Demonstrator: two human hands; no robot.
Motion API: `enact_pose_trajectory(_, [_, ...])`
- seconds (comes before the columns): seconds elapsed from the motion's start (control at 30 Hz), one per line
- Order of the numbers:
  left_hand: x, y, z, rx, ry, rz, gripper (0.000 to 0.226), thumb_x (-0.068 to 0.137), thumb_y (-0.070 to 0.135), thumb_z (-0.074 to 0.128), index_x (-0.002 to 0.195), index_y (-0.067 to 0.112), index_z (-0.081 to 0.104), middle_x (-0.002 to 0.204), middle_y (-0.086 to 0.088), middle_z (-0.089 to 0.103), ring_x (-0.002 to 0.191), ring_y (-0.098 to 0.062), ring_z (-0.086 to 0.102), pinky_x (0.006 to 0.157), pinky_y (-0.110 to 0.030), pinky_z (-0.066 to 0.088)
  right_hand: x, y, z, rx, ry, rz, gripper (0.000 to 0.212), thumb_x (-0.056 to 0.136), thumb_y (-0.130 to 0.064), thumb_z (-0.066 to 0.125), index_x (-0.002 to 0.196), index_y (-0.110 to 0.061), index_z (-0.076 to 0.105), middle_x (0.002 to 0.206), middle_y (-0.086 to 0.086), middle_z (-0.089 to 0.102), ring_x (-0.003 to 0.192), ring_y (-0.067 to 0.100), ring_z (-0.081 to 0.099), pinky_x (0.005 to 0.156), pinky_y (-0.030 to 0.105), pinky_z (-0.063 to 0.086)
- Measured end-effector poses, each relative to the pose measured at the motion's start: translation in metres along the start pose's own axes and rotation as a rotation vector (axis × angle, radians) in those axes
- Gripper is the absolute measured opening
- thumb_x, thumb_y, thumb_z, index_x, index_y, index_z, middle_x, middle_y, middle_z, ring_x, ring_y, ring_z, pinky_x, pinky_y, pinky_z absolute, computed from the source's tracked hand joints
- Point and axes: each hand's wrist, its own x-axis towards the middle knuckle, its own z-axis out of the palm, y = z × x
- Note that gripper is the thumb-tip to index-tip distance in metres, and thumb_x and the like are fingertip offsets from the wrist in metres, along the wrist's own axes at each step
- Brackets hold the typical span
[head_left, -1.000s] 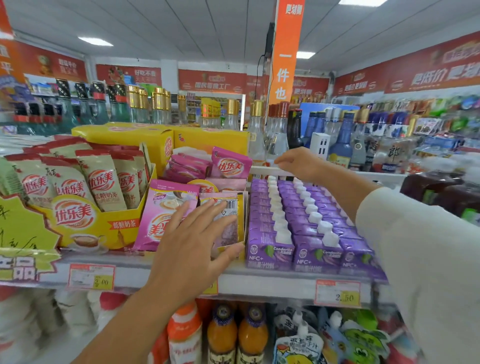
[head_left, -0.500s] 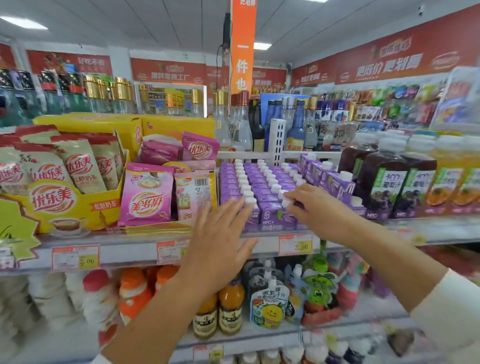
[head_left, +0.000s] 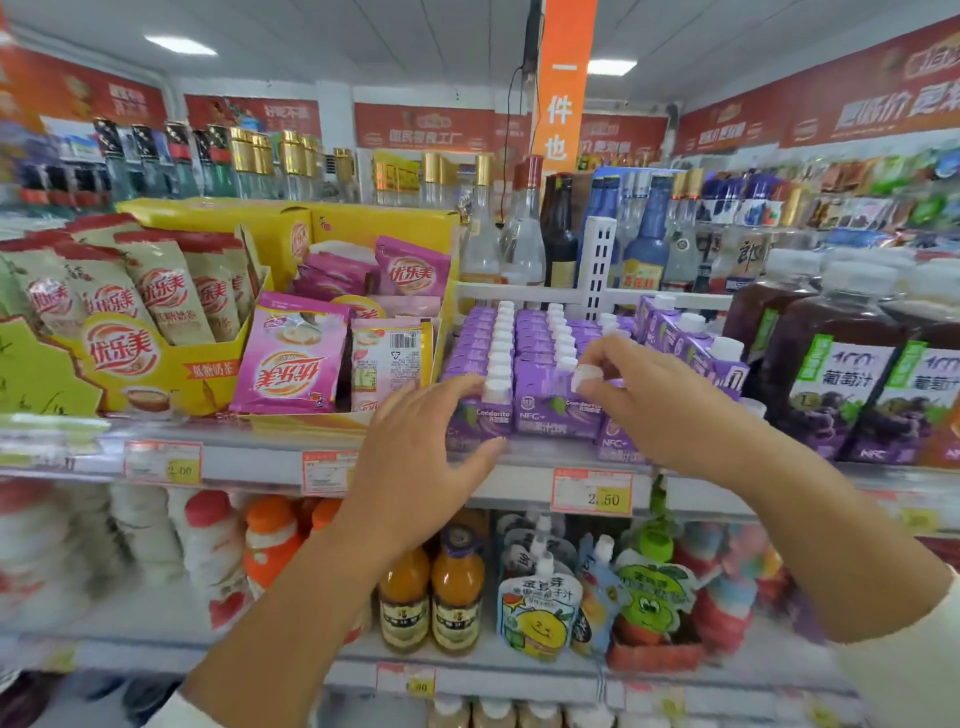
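Note:
Rows of small purple juice cartons (head_left: 535, 343) with white caps fill the middle of a shop shelf (head_left: 519, 488). My left hand (head_left: 415, 462) reaches to the front-left carton (head_left: 480, 418), thumb at its top and fingers at its lower front edge. My right hand (head_left: 660, 400) pinches the white cap (head_left: 584, 375) of a front carton (head_left: 558, 410) between thumb and fingers. Both wrists come up from below the shelf edge.
Pink and tan milk-tea sachets stand in yellow display boxes (head_left: 156, 364) to the left. Dark grape juice bottles (head_left: 841, 374) stand to the right. Glass bottles (head_left: 524, 234) line the far side. A white divider (head_left: 597, 265) rises behind the cartons. Drink bottles and pouches (head_left: 540, 608) fill the lower shelf.
My left hand moved right from the sachets to the front-left carton. My right hand came forward from the back of the carton rows and now pinches a front cap.

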Motion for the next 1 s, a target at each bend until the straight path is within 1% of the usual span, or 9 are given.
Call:
enact_pose_trajectory(0.1, [-0.009, 0.015, -0.004, -0.061, -0.006, -0.013, 0.065, 0.091, 0.059, 0.055, 0.148, 0.038, 0.032, 0.147, 0.026, 0.03, 0.137, 0.008, 0.022, 0.113, -0.012, 0.012, -0.024, -0.005, -0.001, 0.17, 0.201, -0.093, 0.013, 0.101, -0.039, 0.04, 0.105, -0.029, 0.046, 0.101, -0.011, 0.06, 0.093, 0.014, 0.058, 0.081, 0.036, 0.048])
enact_pose_trajectory(0.17, [-0.024, 0.026, -0.01, -0.234, -0.086, -0.086, 0.063, 0.089, 0.063, 0.049, 0.146, 0.048, 0.03, 0.146, 0.035, 0.028, 0.133, 0.016, 0.025, 0.107, -0.007, 0.018, -0.042, -0.008, 0.005, 0.399, 0.186, -0.115, 0.009, 0.098, -0.041, 0.043, 0.099, -0.033, 0.048, 0.092, -0.016, 0.06, 0.083, 0.007, 0.062, 0.071, 0.024, 0.052])
enact_pose_trajectory(0.27, [-0.057, 0.035, -0.012, -0.648, -0.225, -0.288, 0.051, 0.085, 0.055, 0.056, 0.134, 0.044, 0.048, 0.131, 0.032, 0.056, 0.119, 0.012, 0.052, 0.097, -0.012, 0.043, -0.061, -0.008, 0.036, 0.686, 0.032, -0.088, 0.017, 0.087, -0.045, 0.049, 0.098, -0.033, 0.054, 0.08, -0.015, 0.061, 0.075, 0.012, 0.064, 0.064, 0.026, 0.058])
enact_pose_trajectory(0.37, [-0.097, 0.026, -0.003, -0.859, -0.231, -0.474, 0.04, 0.083, 0.037, 0.061, 0.122, 0.03, 0.059, 0.115, 0.017, 0.071, 0.11, -0.004, 0.065, 0.088, -0.018, 0.051, -0.077, -0.008, 0.078, 0.891, -0.035, -0.007, 0.03, 0.081, -0.044, 0.052, 0.103, -0.026, 0.06, 0.077, -0.01, 0.063, 0.072, 0.011, 0.064, 0.063, 0.028, 0.057])
enact_pose_trajectory(0.43, [-0.123, 0.019, 0.004, -0.94, -0.204, -0.603, 0.041, 0.084, 0.032, 0.061, 0.124, 0.021, 0.06, 0.113, 0.006, 0.073, 0.108, -0.014, 0.068, 0.087, -0.026, 0.056, -0.092, -0.01, 0.104, 1.034, -0.115, 0.051, 0.036, 0.08, -0.041, 0.057, 0.112, -0.026, 0.06, 0.09, -0.009, 0.068, 0.083, 0.011, 0.067, 0.07, 0.028, 0.056])
enact_pose_trajectory(0.53, [-0.151, 0.015, 0.008, -1.015, -0.179, -0.756, 0.038, 0.085, 0.033, 0.066, 0.12, 0.017, 0.062, 0.109, 0.0, 0.075, 0.1, -0.018, 0.071, 0.083, -0.027, 0.057, -0.117, -0.018, 0.136, 1.119, -0.173, 0.13, 0.048, 0.076, -0.035, 0.067, 0.123, -0.034, 0.056, 0.109, -0.012, 0.069, 0.105, 0.013, 0.065, 0.086, 0.035, 0.055])
enact_pose_trajectory(0.6, [-0.167, 0.012, 0.007, -1.034, -0.197, -0.801, 0.035, 0.087, 0.033, 0.064, 0.119, 0.018, 0.063, 0.111, -0.002, 0.074, 0.102, -0.019, 0.071, 0.084, -0.028, 0.057, -0.129, -0.022, 0.151, 1.155, -0.135, 0.182, 0.047, 0.077, -0.029, 0.068, 0.121, -0.036, 0.057, 0.107, -0.011, 0.07, 0.104, 0.013, 0.065, 0.082, 0.034, 0.057])
enact_pose_trajectory(0.73, [-0.186, 0.011, -0.003, -1.067, -0.226, -0.842, 0.04, 0.087, 0.032, 0.053, 0.124, 0.021, 0.06, 0.111, -0.001, 0.074, 0.104, -0.018, 0.07, 0.086, -0.027, 0.057, -0.142, -0.025, 0.163, 1.236, -0.138, 0.25, 0.039, 0.077, -0.025, 0.066, 0.112, -0.04, 0.057, 0.103, -0.016, 0.071, 0.1, 0.003, 0.065, 0.074, 0.02, 0.056])
enact_pose_trajectory(1.0, [-0.203, 0.007, -0.01, -1.045, -0.168, -0.879, 0.04, 0.085, 0.031, 0.053, 0.122, 0.02, 0.061, 0.109, -0.003, 0.075, 0.101, -0.019, 0.071, 0.081, -0.026, 0.057, -0.15, -0.034, 0.172, 1.283, -0.2, 0.261, 0.041, 0.078, -0.025, 0.065, 0.115, -0.039, 0.057, 0.104, -0.011, 0.072, 0.101, 0.004, 0.066, 0.074, 0.023, 0.058])
